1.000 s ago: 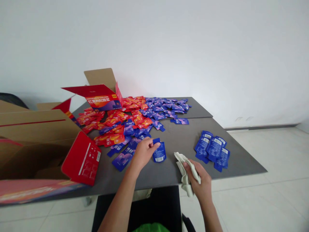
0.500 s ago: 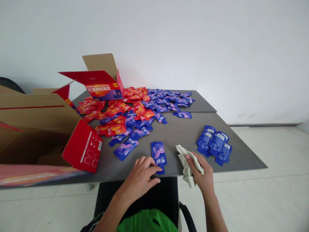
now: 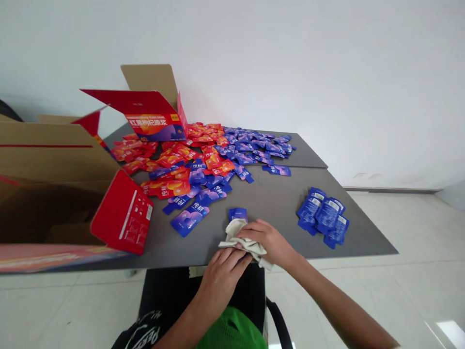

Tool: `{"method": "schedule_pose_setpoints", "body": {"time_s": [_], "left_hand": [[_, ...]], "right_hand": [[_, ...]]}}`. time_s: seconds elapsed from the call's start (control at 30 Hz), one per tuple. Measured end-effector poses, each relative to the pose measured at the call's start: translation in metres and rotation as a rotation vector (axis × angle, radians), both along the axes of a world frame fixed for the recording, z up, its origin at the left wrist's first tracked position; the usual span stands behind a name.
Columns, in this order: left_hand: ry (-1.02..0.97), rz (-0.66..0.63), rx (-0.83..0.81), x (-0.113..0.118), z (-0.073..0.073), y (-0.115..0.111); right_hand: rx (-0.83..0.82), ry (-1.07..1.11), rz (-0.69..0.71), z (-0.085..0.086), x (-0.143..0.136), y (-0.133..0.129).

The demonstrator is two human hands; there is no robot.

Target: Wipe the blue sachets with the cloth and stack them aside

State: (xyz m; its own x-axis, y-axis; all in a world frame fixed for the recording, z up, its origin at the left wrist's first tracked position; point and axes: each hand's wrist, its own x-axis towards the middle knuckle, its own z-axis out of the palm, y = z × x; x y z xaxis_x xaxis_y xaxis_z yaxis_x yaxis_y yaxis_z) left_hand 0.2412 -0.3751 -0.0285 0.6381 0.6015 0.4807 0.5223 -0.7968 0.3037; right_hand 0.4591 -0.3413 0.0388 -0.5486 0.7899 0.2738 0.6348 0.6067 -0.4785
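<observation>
A pale cloth is bunched in my right hand, whose fingers press it down over a blue sachet near the table's front edge. Only the sachet's far end shows past the cloth. My left hand lies at the table edge, its fingertips together against the near side of the cloth; whether they pinch the sachet's lower end is hidden. On the right lie several blue sachets, back side up and overlapping. Left of the cloth, another blue sachet rests face up.
Red sachets and blue sachets are heaped across the back of the grey table. An open red box stands behind the red ones. A larger open carton takes up the left side.
My right hand has carried the cloth leftward onto the single blue sachet. My left hand has moved slightly down and right, its fingers now closed against the cloth.
</observation>
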Motion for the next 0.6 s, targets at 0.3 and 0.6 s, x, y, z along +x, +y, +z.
{"method": "schedule_pose_setpoints", "body": {"time_s": [0.3,0.6], "left_hand": [[-0.040,0.044,-0.020,0.000,-0.003,-0.001],[-0.090,0.041,-0.072,-0.003,-0.002,0.000]], "right_hand": [[0.197,-0.057,-0.215,0.007,0.021,0.066],[0.034,-0.101,0.027,-0.006,-0.006,0.021]]}}
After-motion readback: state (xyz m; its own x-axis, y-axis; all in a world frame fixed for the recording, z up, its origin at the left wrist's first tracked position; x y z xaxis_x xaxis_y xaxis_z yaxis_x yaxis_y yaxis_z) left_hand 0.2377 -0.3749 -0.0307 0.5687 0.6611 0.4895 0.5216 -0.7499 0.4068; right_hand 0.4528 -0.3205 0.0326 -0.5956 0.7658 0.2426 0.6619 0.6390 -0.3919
